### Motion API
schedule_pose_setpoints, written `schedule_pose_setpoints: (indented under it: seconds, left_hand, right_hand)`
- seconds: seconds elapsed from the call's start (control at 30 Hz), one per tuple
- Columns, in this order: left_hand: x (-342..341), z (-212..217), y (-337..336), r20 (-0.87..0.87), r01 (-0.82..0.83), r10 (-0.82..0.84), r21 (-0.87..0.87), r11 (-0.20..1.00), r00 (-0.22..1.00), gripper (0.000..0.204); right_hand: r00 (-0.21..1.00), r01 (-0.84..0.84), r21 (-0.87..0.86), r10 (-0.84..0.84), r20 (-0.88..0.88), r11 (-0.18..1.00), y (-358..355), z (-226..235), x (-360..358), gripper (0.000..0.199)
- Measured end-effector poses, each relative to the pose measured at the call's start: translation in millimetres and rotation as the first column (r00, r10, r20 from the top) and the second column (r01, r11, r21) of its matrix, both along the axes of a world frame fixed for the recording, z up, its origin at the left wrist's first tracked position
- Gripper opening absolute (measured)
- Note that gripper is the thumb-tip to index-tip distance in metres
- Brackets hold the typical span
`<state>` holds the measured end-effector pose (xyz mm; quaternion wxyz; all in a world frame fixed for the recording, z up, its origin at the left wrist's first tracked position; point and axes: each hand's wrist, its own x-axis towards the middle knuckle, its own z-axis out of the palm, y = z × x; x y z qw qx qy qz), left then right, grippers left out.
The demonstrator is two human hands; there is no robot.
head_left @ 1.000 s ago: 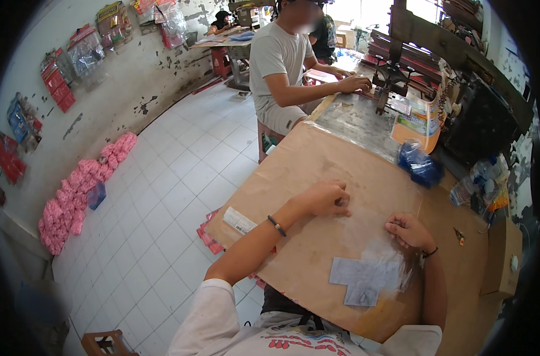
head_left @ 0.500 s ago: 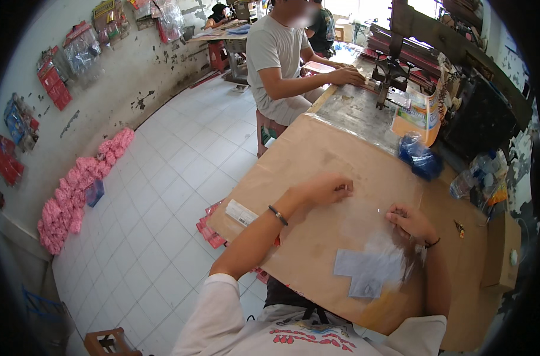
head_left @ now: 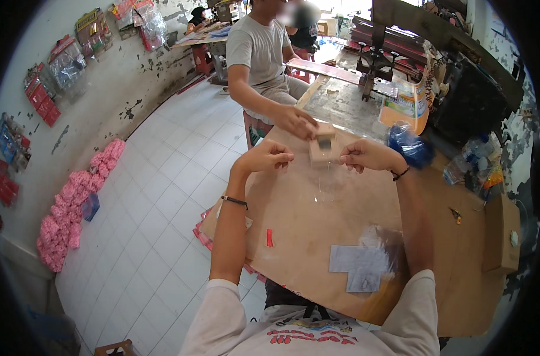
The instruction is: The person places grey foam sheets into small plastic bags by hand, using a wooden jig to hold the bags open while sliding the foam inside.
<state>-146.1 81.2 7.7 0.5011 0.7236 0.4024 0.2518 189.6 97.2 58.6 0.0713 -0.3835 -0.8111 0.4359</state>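
Note:
My left hand (head_left: 271,155) and my right hand (head_left: 365,154) are raised over the far part of the brown table (head_left: 305,219). Each pinches a top edge of a clear plastic bag (head_left: 329,181), which hangs open between them. A person in a grey shirt sits across the table. That person's hand (head_left: 296,121) holds a small light wooden block (head_left: 322,148) with a dark patch at the mouth of the bag, between my hands.
A pile of clear bags with grey sheets (head_left: 365,264) lies near me, and a small red piece (head_left: 268,237) to its left. A blue bag (head_left: 409,145), bottles (head_left: 466,166) and a cardboard box (head_left: 501,234) stand at the right. Pink packets (head_left: 74,202) line the wall.
My hands have left the tabletop and moved forward and up, now holding the clear bag open. The person opposite has reached over with the wooden block.

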Motion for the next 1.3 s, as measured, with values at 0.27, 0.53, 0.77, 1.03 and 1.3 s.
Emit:
schedule_pose_setpoints:
  seconds: [0.27, 0.53, 0.77, 1.03, 1.3]
  left_hand:
    - [16, -10, 4, -0.174, 0.168, -0.186, -0.116, 0.979, 0.967, 0.029]
    - [18, -5, 0, -0.234, 0.177, -0.2, -0.116, 0.977, 0.951, 0.029]
    - [18, -11, 2, -0.248, 0.102, -0.124, -0.099, 0.99, 0.961, 0.034]
    - [16, -21, 8, -0.21, 0.006, -0.023, -0.081, 0.997, 0.977, 0.037]
    - [12, -28, 15, -0.169, 0.023, -0.044, -0.122, 0.992, 0.985, 0.037]
  right_hand:
    - [0.984, 0.075, -0.426, 0.003, 0.18, 0.902, 19, -45, 15, 0.038]
    - [0.988, 0.112, -0.463, -0.05, 0.144, 0.879, 20, -45, 18, 0.036]
    - [0.984, 0.178, -0.475, -0.15, 0.097, 0.862, 17, -44, 15, 0.037]
    - [0.974, 0.218, -0.459, -0.223, 0.044, 0.861, 24, -54, 22, 0.031]
    - [0.969, 0.213, -0.457, -0.246, -0.012, 0.863, 21, -56, 20, 0.031]
